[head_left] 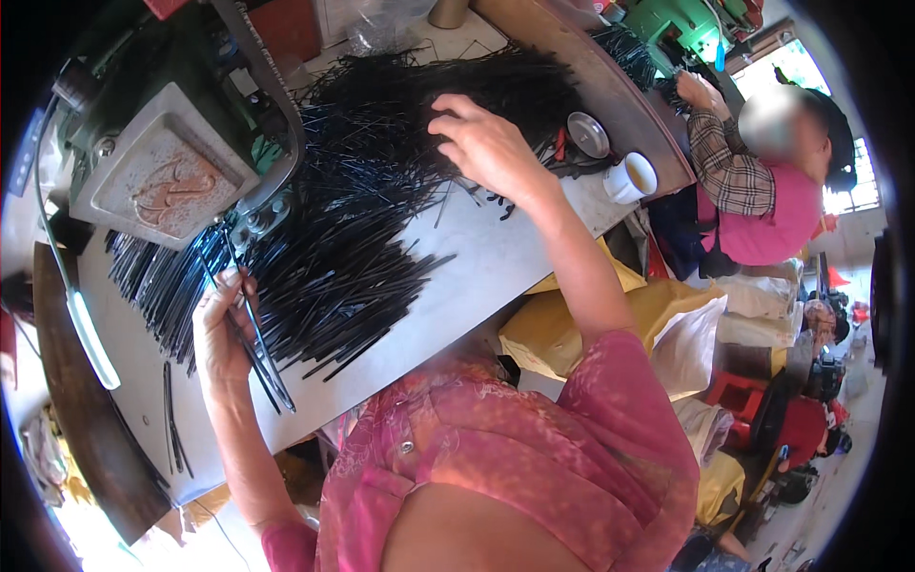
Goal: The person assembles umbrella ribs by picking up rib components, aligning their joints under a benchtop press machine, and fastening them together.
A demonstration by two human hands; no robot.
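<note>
A big heap of thin black sticks (381, 181) covers the white worktable (496, 267). My left hand (224, 329) is closed around a small bundle of black sticks (262, 357) whose ends point toward me, near the table's front. My right hand (486, 143) reaches far out and rests fingers-down on the top of the heap, grasping at the sticks there. Whether it holds any is unclear.
A green machine with a grey metal plate (162, 162) stands at the left. A white cup (631, 178) and a metal lid (588, 133) sit at the table's right end. Another person in a plaid sleeve (753, 181) works beyond. Yellow sacks (620, 315) lie below the table.
</note>
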